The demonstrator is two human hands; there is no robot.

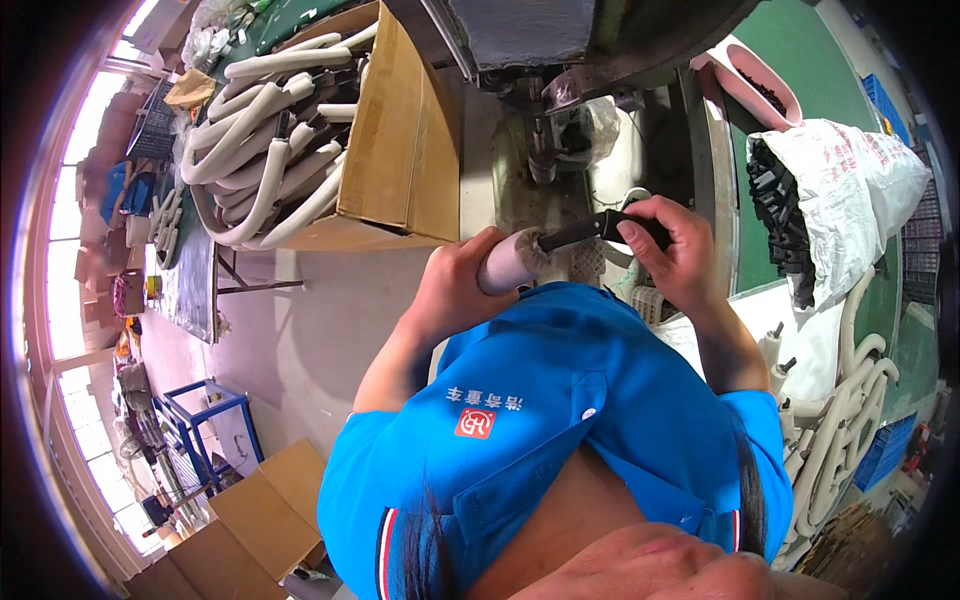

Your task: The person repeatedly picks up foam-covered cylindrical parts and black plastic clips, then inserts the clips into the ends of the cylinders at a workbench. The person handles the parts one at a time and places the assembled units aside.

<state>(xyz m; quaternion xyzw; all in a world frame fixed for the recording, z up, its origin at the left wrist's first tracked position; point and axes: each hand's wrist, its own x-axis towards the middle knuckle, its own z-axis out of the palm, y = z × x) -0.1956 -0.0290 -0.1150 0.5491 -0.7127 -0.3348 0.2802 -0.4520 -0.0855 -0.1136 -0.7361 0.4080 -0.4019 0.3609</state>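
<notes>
My left hand (455,280) is wrapped round a light grey foam-covered tube (512,262) in front of my chest. My right hand (672,248) grips a black plastic piece (592,229) with thumb and fingers. The narrow end of that piece meets the open end of the tube; I cannot tell how far inside it reaches. Just beyond my hands stands a machine with a vertical metal spindle (541,155).
A cardboard box (400,150) full of bent foam-covered tubes (265,165) stands at left. At right, a white sack (850,190) spills black plastic pieces (780,215) beside a pink container (765,85). More foam-covered tubes (835,430) lie at lower right. A blue frame (210,400) stands lower left.
</notes>
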